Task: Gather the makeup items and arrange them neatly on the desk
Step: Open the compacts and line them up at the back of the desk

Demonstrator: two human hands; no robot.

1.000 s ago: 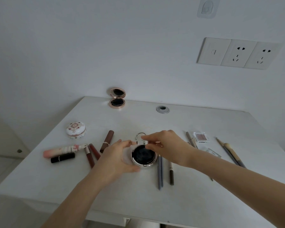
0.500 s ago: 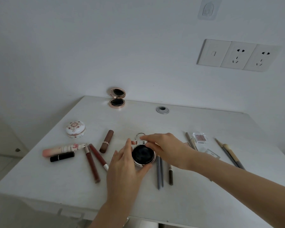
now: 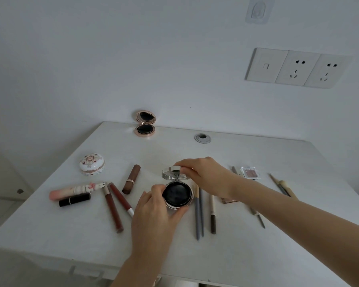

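At the middle of a white desk (image 3: 257,255), the left hand (image 3: 153,216) curls around the base of an open round compact (image 3: 177,195). The right hand (image 3: 205,175) pinches its raised lid (image 3: 173,175); lipsticks (image 3: 131,179) lie left, pencils (image 3: 197,216) just right.

White desk (image 3: 257,245), grey wall (image 3: 133,59), sockets (image 3: 296,68)

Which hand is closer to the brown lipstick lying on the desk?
Left. The left hand grips the compact base, just right of the brown lipstick. The right hand is farther right, beyond the compact, holding its raised lid.
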